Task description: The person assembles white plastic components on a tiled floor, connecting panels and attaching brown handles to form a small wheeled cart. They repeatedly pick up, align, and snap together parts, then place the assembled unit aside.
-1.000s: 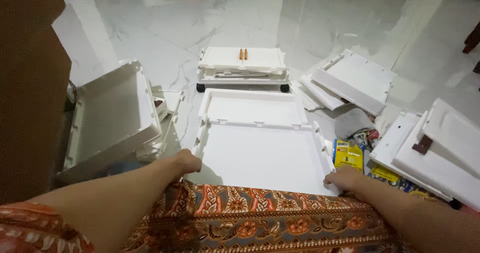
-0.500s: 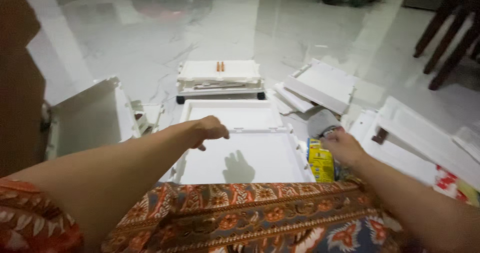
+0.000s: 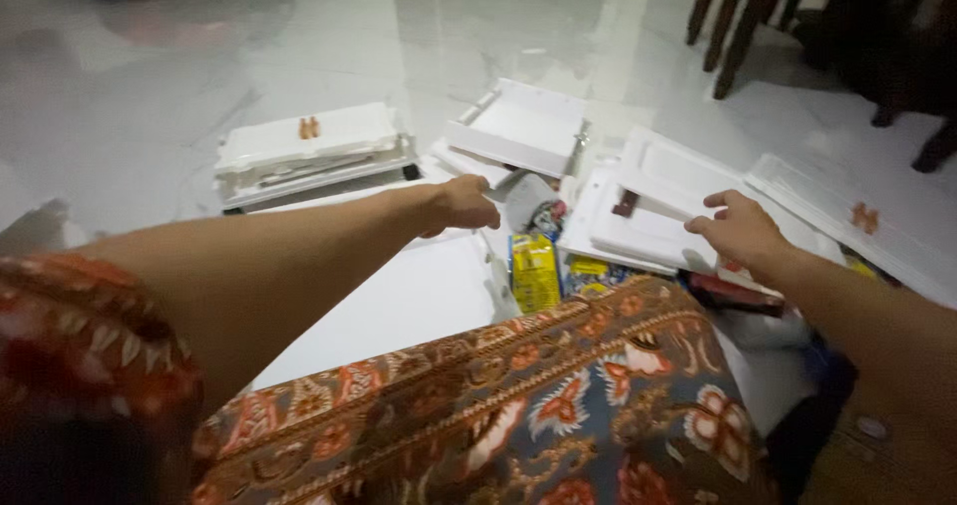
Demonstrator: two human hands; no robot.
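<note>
My left hand (image 3: pixel 464 204) hovers with loosely curled fingers over the right edge of a flat white panel (image 3: pixel 399 301) on the floor, holding nothing. My right hand (image 3: pixel 740 228) has its fingers spread and rests on the near edge of a stack of white tray-like panels (image 3: pixel 658 201) to the right. Between the two hands lie a yellow packet (image 3: pixel 535 269) and a small crumpled bag (image 3: pixel 543 216). A patterned orange and blue cloth (image 3: pixel 518 415) covers my lap at the bottom of the head view.
More white panels lie on the glossy marble floor: a stack on a dark base with a small orange piece (image 3: pixel 309 151), an angled tray (image 3: pixel 523 126), a long panel (image 3: pixel 847 211) at far right. Dark wooden chair legs (image 3: pixel 738 21) stand at the upper right.
The view has swung to the right. My left hand lifted off the flat panel and reached right; my right hand moved from beside the yellow packet onto the stack of white panels.
</note>
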